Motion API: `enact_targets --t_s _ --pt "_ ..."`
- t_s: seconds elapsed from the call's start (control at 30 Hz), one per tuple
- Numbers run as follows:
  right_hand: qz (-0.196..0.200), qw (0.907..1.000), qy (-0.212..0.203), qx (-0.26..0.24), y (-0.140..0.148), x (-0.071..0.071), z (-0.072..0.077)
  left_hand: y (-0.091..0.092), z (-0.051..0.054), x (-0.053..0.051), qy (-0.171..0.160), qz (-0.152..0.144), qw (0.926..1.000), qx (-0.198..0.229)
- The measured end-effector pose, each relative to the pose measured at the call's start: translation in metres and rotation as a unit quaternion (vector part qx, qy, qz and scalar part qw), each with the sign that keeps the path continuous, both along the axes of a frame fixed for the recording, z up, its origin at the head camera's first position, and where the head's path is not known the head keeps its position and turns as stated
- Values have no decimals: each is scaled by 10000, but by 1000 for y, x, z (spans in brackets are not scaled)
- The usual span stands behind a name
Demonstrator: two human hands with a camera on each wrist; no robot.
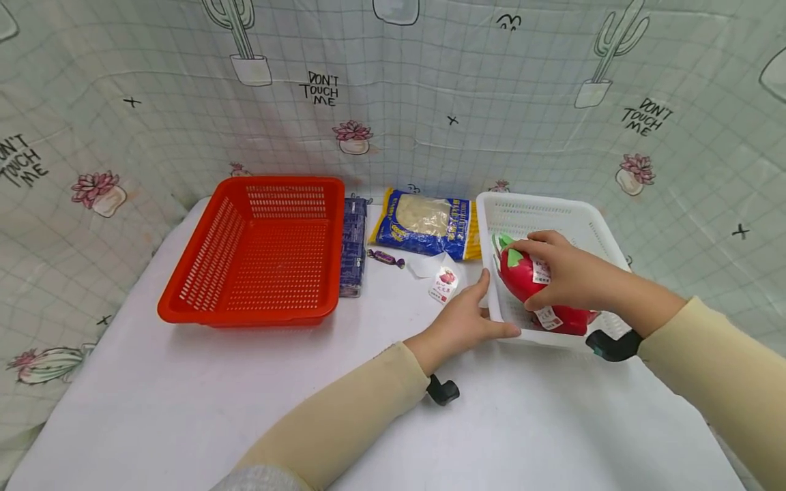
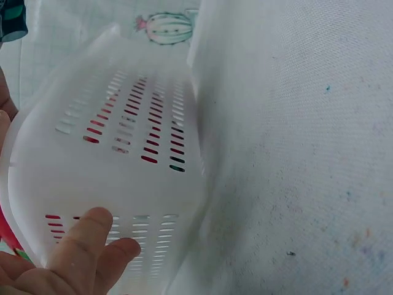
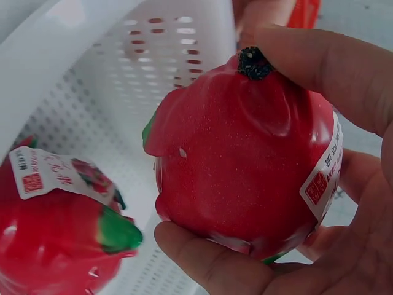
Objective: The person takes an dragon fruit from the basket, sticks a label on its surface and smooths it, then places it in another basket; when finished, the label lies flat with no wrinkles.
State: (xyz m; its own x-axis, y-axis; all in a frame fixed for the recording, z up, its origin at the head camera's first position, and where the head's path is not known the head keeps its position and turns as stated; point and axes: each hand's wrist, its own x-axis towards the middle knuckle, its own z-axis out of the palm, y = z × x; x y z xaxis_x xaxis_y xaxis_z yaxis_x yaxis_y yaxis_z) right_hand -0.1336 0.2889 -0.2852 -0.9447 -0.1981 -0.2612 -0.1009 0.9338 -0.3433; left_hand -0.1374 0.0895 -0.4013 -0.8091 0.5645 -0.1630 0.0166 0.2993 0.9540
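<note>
My right hand [image 1: 568,269] grips a red dragon fruit [image 3: 239,153] with green tips and a white label, inside the white basket [image 1: 589,221]. Its thumb and fingers wrap the sides of the fruit. A second dragon fruit [image 3: 61,227], also labelled, lies in the basket beside it. My left hand [image 1: 460,320] holds the basket's near left corner, the thumb along the front rim. In the left wrist view, two fingertips [image 2: 98,216] of that hand touch the slotted outer wall. The basket hides part of the lower fruit from the left wrist view.
A red basket [image 1: 190,273] stands at left. Beside it lie a dark blue package [image 1: 353,245], a purple wrapped candy [image 1: 385,258] and a blue-yellow packet [image 1: 424,221]. A dragon-fruit label [image 1: 445,283] lies near the white basket. Printed cloth [image 1: 417,88] hangs behind.
</note>
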Motion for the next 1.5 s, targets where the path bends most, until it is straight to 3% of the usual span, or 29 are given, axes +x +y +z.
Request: enact_targets --t_s 0.27,0.57,0.8,1.07,1.5 --pt "-46 9996 -212 191 -1 -6 -17 -1 -4 -1 -157 -84 9996 220" --pt "98 9948 -480 890 -8 -15 -35 -1 -2 -2 -207 -125 9993 282" --pt "54 9916 -464 1206 -13 -20 -38 -1 -2 -1 -125 -110 9997 161" --pt "21 9922 -485 1145 -11 -22 -38 -2 -3 -1 -86 -134 9998 140" --pt "-67 9852 -515 1633 -21 -56 -48 -2 -4 -3 -140 -148 9996 193"
